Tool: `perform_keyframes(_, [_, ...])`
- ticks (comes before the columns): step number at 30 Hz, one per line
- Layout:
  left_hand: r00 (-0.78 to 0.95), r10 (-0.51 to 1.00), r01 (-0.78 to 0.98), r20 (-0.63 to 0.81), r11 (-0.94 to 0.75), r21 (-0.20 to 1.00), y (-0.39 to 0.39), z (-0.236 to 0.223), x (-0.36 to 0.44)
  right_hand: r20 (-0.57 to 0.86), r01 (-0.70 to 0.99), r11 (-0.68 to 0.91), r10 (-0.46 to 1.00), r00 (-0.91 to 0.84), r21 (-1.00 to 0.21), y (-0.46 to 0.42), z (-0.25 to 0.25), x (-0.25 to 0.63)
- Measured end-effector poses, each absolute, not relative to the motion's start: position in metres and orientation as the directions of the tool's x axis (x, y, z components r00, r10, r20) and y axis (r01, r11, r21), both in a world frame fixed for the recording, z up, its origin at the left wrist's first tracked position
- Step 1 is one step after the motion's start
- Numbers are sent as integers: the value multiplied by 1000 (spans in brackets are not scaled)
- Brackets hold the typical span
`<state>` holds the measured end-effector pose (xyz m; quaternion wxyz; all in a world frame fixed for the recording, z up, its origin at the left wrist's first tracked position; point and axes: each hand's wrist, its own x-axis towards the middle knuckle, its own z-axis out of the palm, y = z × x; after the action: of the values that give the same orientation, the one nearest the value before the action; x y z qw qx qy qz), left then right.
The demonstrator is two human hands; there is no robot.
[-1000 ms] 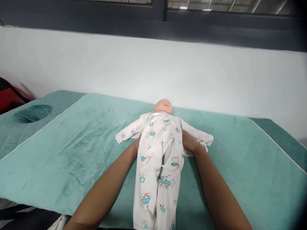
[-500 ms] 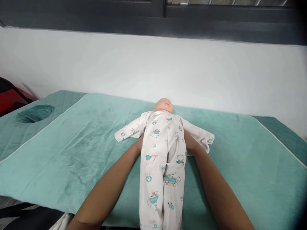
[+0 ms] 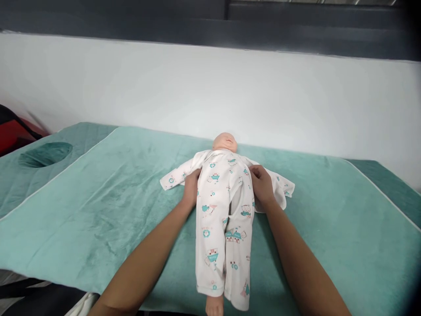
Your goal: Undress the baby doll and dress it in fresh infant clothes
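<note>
A baby doll [image 3: 224,141] lies on its back on the green cover, its head towards the wall. It wears a white printed long-sleeved shirt [image 3: 179,173], with the sleeves spread out sideways. White baby trousers [image 3: 210,219] with the same print lie over its body and legs, up near the chest. One bare foot [image 3: 214,305] pokes out below a trouser hem. At the trousers' left edge, my left hand [image 3: 191,186] grips the cloth, its fingertips partly hidden. Curled fingers of my right hand [image 3: 262,182] pinch the right edge, beside the shirt's sleeve.
The green cover [image 3: 312,219] spreads over a padded bed with a hole [image 3: 46,154] at its left end. A white wall [image 3: 148,87] runs behind, under a dark window frame [image 3: 131,24]. A red and black object [image 3: 16,131] stands at the far left.
Both hands, earlier mostly hidden behind the trousers, now show at their side edges. The trouser hems have moved up the doll, and one foot has come into view.
</note>
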<state>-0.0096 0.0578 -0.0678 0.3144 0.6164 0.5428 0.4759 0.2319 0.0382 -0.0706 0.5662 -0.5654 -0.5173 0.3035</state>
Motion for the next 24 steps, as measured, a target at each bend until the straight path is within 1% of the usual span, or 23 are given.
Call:
perform_keyframes(3, [-135,921,410,366,-284,867,57,-65,-14,320,245,243,877,359,-939,38,-65,230])
perform_keyframes(5, [-167,860,411,483,-385,827,57,-62,-14,323,231,256,887,331,-939,40,-62,229])
perform_keyframes(7, [-98,813,437,574,-483,759,59,-59,-15,303,231,244,912,275,-942,44,-61,228])
perform_keyframes(9, [-1,789,488,615,-536,689,62,-59,-16,296,263,230,922,248,-937,48,-61,229])
perform_keyframes(13, [126,757,625,642,-563,541,72,-63,-22,359,340,270,904,232,-901,52,-63,228])
perform_keyframes(15, [167,768,673,618,-546,498,78,-65,-25,387,360,298,898,207,-884,51,-63,228])
perform_keyframes(20, [166,855,705,492,-452,547,88,-64,-27,406,402,316,900,161,-860,46,-61,225])
perform_keyframes(22, [173,862,705,477,-447,551,90,-63,-26,399,406,307,902,164,-861,44,-60,222])
perform_keyframes(24, [163,851,699,499,-457,550,89,-64,-25,388,399,290,902,191,-870,42,-60,220])
